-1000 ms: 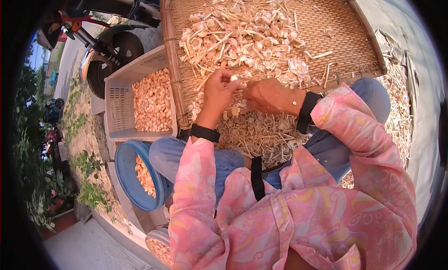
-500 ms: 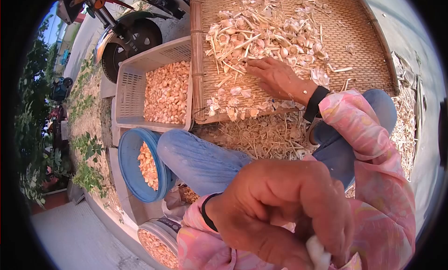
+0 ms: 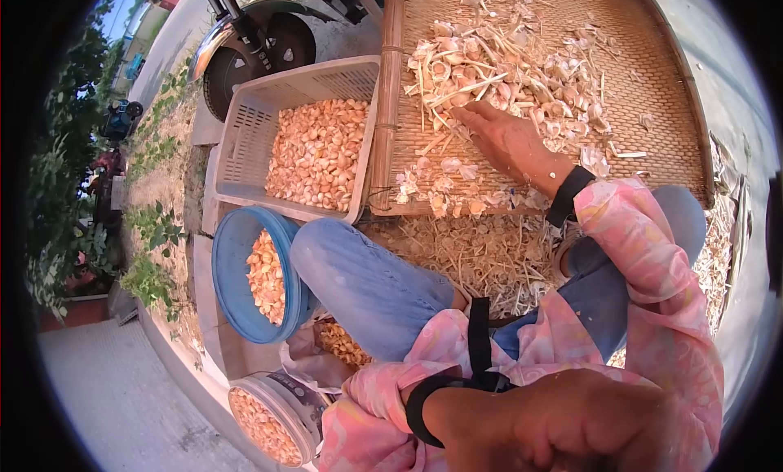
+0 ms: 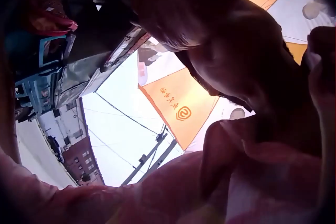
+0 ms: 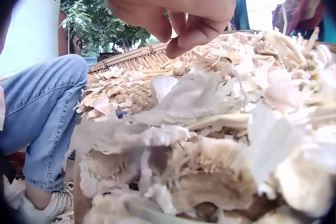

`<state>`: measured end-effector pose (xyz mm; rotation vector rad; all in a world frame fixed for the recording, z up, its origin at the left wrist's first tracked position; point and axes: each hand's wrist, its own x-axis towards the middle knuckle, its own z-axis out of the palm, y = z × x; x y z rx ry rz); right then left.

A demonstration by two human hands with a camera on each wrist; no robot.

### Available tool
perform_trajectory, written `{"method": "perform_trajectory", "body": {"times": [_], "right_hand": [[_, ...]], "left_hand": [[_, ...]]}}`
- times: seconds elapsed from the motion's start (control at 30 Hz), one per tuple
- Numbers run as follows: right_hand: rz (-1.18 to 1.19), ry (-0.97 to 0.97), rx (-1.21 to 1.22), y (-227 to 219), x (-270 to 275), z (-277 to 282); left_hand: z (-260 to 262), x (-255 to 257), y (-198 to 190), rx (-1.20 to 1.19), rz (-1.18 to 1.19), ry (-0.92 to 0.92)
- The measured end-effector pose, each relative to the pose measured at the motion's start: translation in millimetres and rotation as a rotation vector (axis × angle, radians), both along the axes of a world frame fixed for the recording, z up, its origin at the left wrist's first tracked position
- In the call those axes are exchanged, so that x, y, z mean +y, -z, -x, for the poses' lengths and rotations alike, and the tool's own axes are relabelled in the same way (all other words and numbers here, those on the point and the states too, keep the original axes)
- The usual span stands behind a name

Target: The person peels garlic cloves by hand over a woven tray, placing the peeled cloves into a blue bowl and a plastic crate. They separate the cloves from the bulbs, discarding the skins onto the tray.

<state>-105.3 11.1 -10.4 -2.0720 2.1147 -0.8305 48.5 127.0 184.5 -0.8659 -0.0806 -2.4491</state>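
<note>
My left hand [image 3: 563,419] is raised close to the head camera, in front of the pink patterned shirt [image 3: 440,341]. Its fingers bend downward and their tips are hidden, so I cannot tell what they hold. The left wrist view is mostly dark, with part of a finger [image 4: 315,71] at the right edge. My right hand [image 3: 510,141] reaches over the woven tray [image 3: 652,72], fingertips at the near left side of the pile of garlic cloves, skins and stalks [image 3: 522,80]. In the right wrist view its fingers [image 5: 197,35] bend loosely above papery skins [image 5: 194,98].
Left of the tray stands a pale plastic crate [image 3: 245,146] of garlic cloves [image 3: 318,150]. Below it are a blue bucket [image 3: 232,268] and a white bucket [image 3: 306,415], both holding cloves. A motorcycle wheel [image 3: 281,48] is behind the crate. Dry stalks [image 3: 481,248] cover the ground between the legs.
The left hand left the tray and rose towards the camera with a white clove, which is now out of sight. The right hand moved onto the pile. The head view has shifted left.
</note>
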Motion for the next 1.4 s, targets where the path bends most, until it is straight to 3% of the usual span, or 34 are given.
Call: {"method": "perform_trajectory", "body": {"times": [0.2,0.23,0.33,0.4,0.43,0.47,0.53,0.57,0.67,0.77,0.83,1.0,1.03,1.13,1.27,1.4], "right_hand": [[-0.12,-0.067,0.186,6.5,-16.5,-4.2],[0.05,-0.089,0.172,8.6,-18.6,-5.7],[-0.051,-0.068,0.132,6.4,-15.7,-5.0],[0.068,-0.07,-0.11,11.2,-15.6,-0.2],[0.113,-0.067,-0.246,1.5,-14.5,0.4],[0.159,-0.063,-0.381,-6.5,-13.4,0.6],[0.107,-0.009,-0.565,-14.6,-9.7,-2.0],[0.079,0.011,-0.646,-19.6,-6.2,-4.4],[0.074,0.026,-0.745,-21.4,3.2,-16.8],[0.139,0.005,-0.75,-22.0,14.7,-25.2],[0.135,-0.013,-0.707,-23.8,20.0,-20.9],[0.22,-0.11,-0.501,-20.4,25.3,-10.8],[0.182,-0.092,-0.571,-20.9,26.2,-10.3],[-0.04,-0.044,-1.137,-18.9,25.3,-10.3],[-0.065,-0.012,-1.425,-22.3,26.3,-11.9],[-0.157,0.15,-1.41,-23.7,22.7,-4.8]], "left_hand": [[-1.9,-4.5,-10.1,-0.068,-0.106,-0.05],[-3.2,-11.8,-13.7,-0.133,-0.083,-0.082],[-39.6,-70.4,-14.7,-0.556,0.142,-0.379],[-63.6,-127.4,9.0,-0.844,0.314,-0.767],[-76.1,-170.7,27.9,-1.208,0.575,-1.1],[-82.0,-205.3,51.2,-1.457,0.71,-1.266],[-84.9,-221.3,82.4,-1.767,0.857,-1.293],[-83.4,-223.5,94.6,-1.808,0.869,-1.157],[-38.2,-186.3,126.8,-1.724,0.771,-0.61],[-8.2,-167.6,161.6,-1.56,0.587,-0.446],[-4.7,-164.6,169.1,-1.468,0.468,-0.444],[3.2,-148.4,176.4,-1.493,0.626,-0.727],[5.6,-146.8,177.9,-1.473,0.63,-0.747],[9.3,-143.6,182.5,-1.436,0.652,-0.795],[2.8,-144.7,179.6,-1.372,0.685,-0.818],[-16.4,-166.5,163.7,-1.454,0.678,-0.963]]}}
